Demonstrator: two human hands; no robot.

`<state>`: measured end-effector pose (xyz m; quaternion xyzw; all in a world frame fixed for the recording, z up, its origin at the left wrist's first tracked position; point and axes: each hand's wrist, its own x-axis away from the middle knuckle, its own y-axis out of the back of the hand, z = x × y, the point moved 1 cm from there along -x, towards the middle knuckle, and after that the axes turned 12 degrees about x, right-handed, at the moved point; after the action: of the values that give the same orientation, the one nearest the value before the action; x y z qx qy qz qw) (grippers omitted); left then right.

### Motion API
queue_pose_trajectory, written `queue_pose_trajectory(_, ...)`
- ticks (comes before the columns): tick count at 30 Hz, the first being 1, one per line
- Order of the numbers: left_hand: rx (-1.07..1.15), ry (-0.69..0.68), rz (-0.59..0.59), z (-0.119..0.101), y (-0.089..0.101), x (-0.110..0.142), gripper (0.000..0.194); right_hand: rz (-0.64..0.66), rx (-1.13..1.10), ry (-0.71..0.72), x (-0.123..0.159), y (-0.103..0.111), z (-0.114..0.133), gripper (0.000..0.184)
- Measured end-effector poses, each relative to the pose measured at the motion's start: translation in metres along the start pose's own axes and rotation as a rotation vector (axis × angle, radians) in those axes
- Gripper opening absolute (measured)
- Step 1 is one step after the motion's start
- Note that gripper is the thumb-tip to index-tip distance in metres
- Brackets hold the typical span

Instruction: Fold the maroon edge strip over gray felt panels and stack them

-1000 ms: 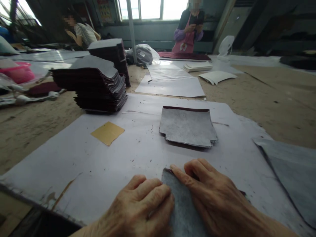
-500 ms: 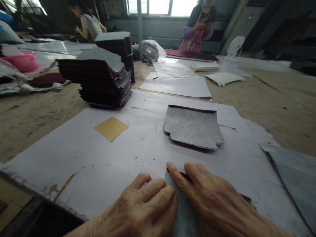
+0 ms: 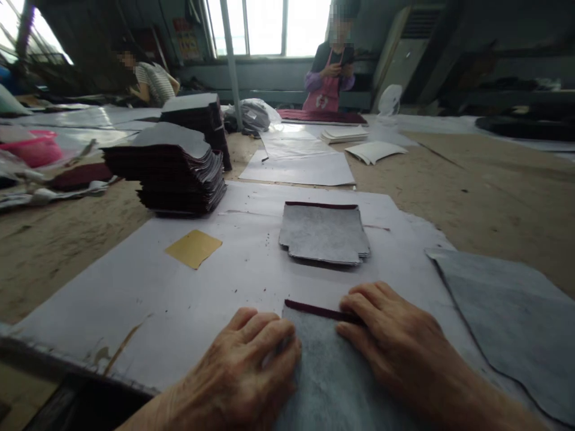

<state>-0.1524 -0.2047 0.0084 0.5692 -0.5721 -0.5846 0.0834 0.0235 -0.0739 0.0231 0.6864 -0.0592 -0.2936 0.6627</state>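
A grey-backed fabric piece lies flat in front of me, its far edge folded over into a narrow maroon strip. On that fold rests my right hand, its fingers bent together over the strip and the thumb on the grey side. My left hand is closed at the piece's left edge, with fingers curled and their tips partly hidden. Just beyond both hands sits a small pile of notched grey pieces, the top one with a maroon folded edge. The near end of my piece runs out of view.
A white board covers the near table, with a yellow square card on it. Tall stacks of dark pieces stand back left. More grey material lies at right. Two people are beyond the table, one in a pink apron.
My right hand has slid rightwards along the folded edge, uncovering the maroon strip and more grey surface. My left hand stays at the left edge. The head view has tilted up.
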Motion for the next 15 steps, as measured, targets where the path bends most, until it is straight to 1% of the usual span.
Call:
queue_pose_trajectory(1, 0.018, -0.002, -0.017, 0.0, 0.003, 0.0, 0.023, 0.052, -0.017, -0.033, 0.001, 0.001, 0.0, 0.001)
queue_pose_trajectory(3, 0.057, 0.019, -0.054, 0.001, 0.008, 0.0, 0.027, 0.134, -0.07, -0.09, 0.002, 0.003, 0.002, 0.006)
queue_pose_trajectory(5, 0.051, 0.078, -0.058, 0.004, 0.01, -0.003, 0.033, 0.154, -0.107, -0.091, 0.001, 0.006, 0.008, 0.01)
queue_pose_trajectory(7, 0.007, 0.106, -0.043, 0.008, 0.009, -0.009, 0.037, 0.108, -0.118, -0.031, 0.0, 0.01, 0.014, 0.011)
queue_pose_trajectory(9, 0.014, 0.039, -0.001, 0.011, 0.005, -0.02, 0.032, 0.034, -0.121, 0.037, 0.001, 0.014, 0.019, 0.011)
queue_pose_trajectory(11, 0.074, -0.05, 0.027, 0.011, 0.001, -0.03, 0.024, -0.023, -0.135, 0.075, 0.003, 0.019, 0.019, 0.009)
queue_pose_trajectory(13, 0.112, -0.083, 0.023, 0.012, -0.001, -0.039, 0.018, -0.037, -0.176, 0.039, 0.006, 0.022, 0.012, 0.006)
queue_pose_trajectory(14, 0.118, -0.074, 0.016, 0.013, -0.001, -0.043, 0.016, -0.026, -0.219, -0.027, 0.009, 0.023, 0.006, 0.005)
queue_pose_trajectory(15, 0.12, -0.06, 0.014, 0.014, 0.0, -0.045, 0.014, -0.003, -0.286, -0.123, 0.012, 0.024, -0.001, 0.006)
